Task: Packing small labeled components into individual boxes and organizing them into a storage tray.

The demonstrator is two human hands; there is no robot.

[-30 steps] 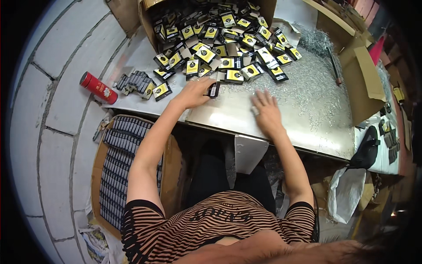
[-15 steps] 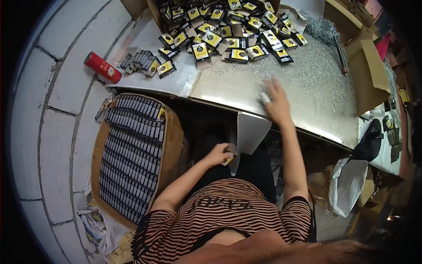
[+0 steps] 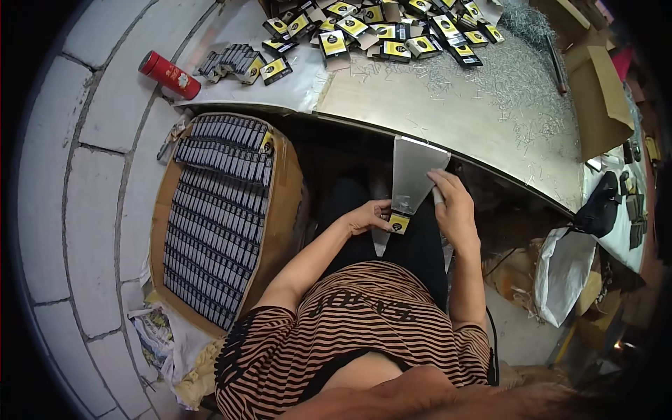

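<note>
My left hand (image 3: 369, 217) grips a small yellow and black box (image 3: 399, 224) at the narrow lower end of a grey sheet-metal chute (image 3: 414, 171). The chute slopes down from the table's front edge toward my lap. Against its right side rests my right hand (image 3: 455, 210), fingers stretched out and holding nothing that I can see; something white is wrapped on one finger. Thin shiny metal pieces (image 3: 483, 87), like small nails or pins, lie scattered on the metal tabletop (image 3: 378, 105). Whether any are inside the box is too small to tell.
Many open yellow and black boxes (image 3: 395, 50) are heaped at the back of the table. To my left, a large carton (image 3: 283, 182) holds rows of packed boxes (image 3: 217, 210). A red canister (image 3: 170, 75) stands at the table's left end. At right hangs a white bag (image 3: 565, 276).
My right hand has come off the tabletop down to the chute's side. My left hand has moved right and up, bringing the box to the chute's lower end. The view has shifted.
</note>
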